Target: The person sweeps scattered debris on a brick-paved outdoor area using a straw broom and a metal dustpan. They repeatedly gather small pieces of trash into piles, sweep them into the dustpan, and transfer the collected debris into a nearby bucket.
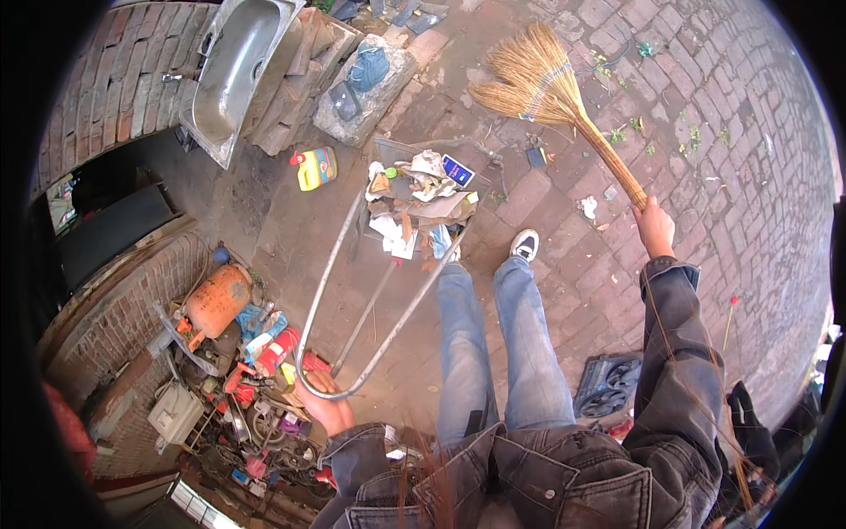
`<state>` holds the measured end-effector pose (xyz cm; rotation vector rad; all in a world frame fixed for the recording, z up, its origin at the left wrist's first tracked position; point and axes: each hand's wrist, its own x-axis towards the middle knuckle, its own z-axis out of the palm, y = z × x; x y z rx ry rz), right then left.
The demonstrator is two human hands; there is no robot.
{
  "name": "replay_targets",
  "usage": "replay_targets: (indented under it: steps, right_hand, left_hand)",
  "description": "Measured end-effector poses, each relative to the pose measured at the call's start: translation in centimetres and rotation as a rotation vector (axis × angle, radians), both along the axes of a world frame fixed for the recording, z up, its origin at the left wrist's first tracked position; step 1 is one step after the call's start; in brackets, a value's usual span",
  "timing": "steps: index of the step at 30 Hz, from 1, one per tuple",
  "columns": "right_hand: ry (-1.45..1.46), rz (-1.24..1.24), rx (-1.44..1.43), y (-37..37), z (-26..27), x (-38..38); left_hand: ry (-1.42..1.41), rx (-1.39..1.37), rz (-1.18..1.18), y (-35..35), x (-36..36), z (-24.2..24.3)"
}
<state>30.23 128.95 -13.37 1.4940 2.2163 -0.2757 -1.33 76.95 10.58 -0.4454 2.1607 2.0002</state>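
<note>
My right hand [654, 228] grips the end of a straw broom [538, 82], its bristle head raised to the upper right of the dustpan. The U-shaped metal tube handle [330, 264] of a large dustpan [362, 228] rests in my left hand [326, 403], at its curved end. Heaped in the pan are crumpled paper [426, 175], dry leaves, a blue card-like piece [457, 170] and a light-blue face mask [439, 240]. Beneath the handle slants a thin rod [363, 317]. On the paving to the right lie a white scrap [587, 206] and a small dark flat piece [536, 157].
A yellow jug [316, 168] stands left of the pan, near a stone block [360, 92] and steel sink [241, 66]. Lower left, an orange gas cylinder [218, 301] and red fire extinguisher [277, 350] sit among piled clutter. A twin-fan unit [608, 385] lies right of my legs.
</note>
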Motion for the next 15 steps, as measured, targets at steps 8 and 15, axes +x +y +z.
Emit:
replay_targets:
  steps: [8,15]
  right_hand:
    - [0.138,-0.047,-0.084,-5.6,7.9,4.4]
    - [0.097,0.115,-0.136,-4.2,-1.3,-3.8]
  left_hand:
    - [-0.046,-0.019,-0.019,-2.0,-0.6,-1.6]
    - [-0.067,-0.032,0.2,-2.0,-0.8,-1.3]
